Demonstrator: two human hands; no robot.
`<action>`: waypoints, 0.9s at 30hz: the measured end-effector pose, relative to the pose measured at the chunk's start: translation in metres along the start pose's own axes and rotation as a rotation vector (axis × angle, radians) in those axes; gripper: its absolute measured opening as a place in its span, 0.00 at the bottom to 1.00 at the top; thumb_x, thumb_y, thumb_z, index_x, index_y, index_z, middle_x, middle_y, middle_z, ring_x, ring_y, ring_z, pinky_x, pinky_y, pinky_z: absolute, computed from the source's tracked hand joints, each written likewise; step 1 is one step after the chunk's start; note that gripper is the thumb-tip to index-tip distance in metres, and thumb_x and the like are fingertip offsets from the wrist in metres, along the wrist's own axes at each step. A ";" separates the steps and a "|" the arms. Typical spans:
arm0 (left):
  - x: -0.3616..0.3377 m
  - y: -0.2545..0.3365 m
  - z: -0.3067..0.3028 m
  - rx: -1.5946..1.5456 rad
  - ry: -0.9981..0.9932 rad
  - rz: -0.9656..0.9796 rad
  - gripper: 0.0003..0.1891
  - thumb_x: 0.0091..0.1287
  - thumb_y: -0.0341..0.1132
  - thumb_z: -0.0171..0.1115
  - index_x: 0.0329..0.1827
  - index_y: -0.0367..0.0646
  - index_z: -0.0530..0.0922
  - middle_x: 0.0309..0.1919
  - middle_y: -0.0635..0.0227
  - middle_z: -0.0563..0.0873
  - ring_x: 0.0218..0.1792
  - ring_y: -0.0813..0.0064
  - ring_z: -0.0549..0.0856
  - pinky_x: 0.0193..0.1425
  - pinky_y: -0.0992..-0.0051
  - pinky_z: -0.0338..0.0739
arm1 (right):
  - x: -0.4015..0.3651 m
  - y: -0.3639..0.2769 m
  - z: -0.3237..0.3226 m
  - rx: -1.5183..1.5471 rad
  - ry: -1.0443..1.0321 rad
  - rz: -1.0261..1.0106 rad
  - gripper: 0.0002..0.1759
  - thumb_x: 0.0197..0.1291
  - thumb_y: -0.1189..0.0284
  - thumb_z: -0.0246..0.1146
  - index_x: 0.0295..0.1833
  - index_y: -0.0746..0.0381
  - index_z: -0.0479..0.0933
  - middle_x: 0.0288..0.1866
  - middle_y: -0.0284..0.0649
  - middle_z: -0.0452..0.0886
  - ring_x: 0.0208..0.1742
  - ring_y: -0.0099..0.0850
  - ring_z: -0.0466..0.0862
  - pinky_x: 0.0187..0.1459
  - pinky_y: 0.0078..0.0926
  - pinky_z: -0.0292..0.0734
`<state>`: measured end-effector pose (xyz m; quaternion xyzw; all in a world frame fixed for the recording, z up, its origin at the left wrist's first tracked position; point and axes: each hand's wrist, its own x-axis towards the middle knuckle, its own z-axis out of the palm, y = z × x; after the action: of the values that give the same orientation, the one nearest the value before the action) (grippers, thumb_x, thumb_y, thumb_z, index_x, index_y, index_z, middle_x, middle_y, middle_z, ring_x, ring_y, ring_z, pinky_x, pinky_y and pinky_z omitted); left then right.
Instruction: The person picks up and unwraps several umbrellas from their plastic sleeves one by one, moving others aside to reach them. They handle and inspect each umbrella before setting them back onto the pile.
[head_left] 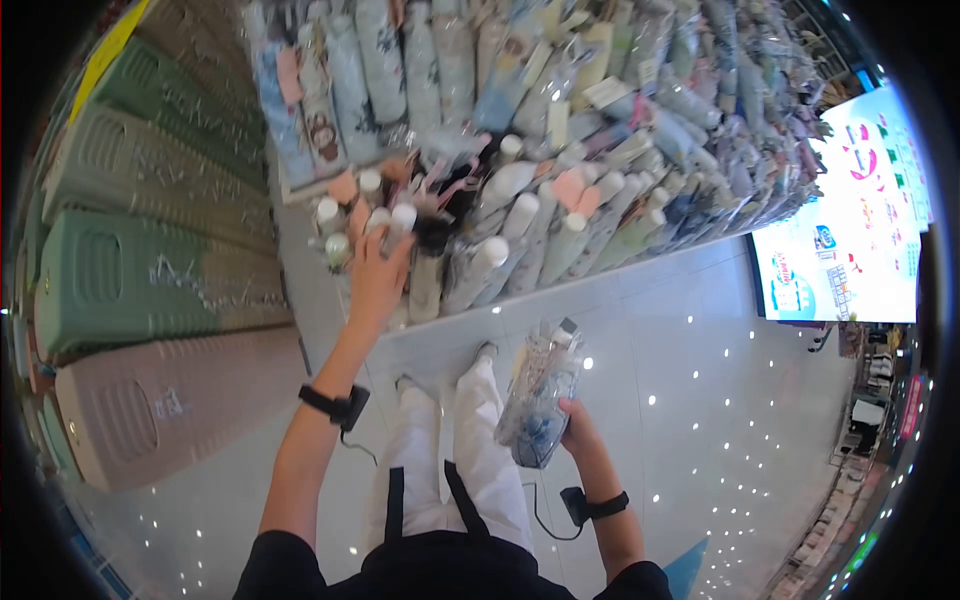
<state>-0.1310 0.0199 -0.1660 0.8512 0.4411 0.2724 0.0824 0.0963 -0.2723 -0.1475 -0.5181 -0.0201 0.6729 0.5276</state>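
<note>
Right hand (576, 424) closed on clear-wrapped blue-patterned packet (540, 410) | left hand (376, 275) part-curled at round white cap (404, 216), white table's (480, 307) near-left corner; grip unclear | I judge: reaching, lifting needs pinch

I have open room over the glossy grey floor (690, 400) in front of the white-edged worktop (460, 318). On it, tightly packed white-capped bottles (480, 266) block low passage; ribbed green, beige and pink plastic bins (110, 285) wall its left side.
</note>
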 end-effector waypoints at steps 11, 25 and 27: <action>0.105 0.090 -0.079 -0.335 0.063 -0.091 0.13 0.55 0.31 0.64 0.44 0.44 0.77 0.49 0.58 0.74 0.53 0.58 0.72 0.57 0.65 0.67 | -0.019 -0.119 -0.025 0.052 -0.091 -0.204 0.39 0.52 0.60 0.60 0.65 0.68 0.56 0.59 0.46 0.70 0.60 0.40 0.72 0.61 0.38 0.68; 0.343 0.083 0.057 -0.253 0.000 -0.323 0.39 0.40 0.46 0.74 0.50 0.30 0.66 0.44 0.44 0.78 0.47 0.47 0.78 0.50 0.62 0.73 | 0.052 -0.270 -0.118 0.012 -0.113 -0.198 0.36 0.48 0.62 0.61 0.61 0.70 0.62 0.56 0.47 0.73 0.58 0.40 0.73 0.61 0.38 0.67; 0.349 0.097 0.065 -0.215 0.097 -0.366 0.40 0.39 0.47 0.74 0.51 0.30 0.66 0.45 0.44 0.77 0.48 0.46 0.78 0.50 0.61 0.73 | 0.055 -0.275 -0.126 -0.011 -0.066 -0.190 0.37 0.49 0.61 0.61 0.62 0.70 0.61 0.56 0.47 0.72 0.58 0.41 0.73 0.61 0.38 0.67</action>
<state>0.1340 0.2462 -0.0465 0.7291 0.5601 0.3391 0.1992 0.3819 -0.1758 -0.0851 -0.4942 -0.0904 0.6365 0.5853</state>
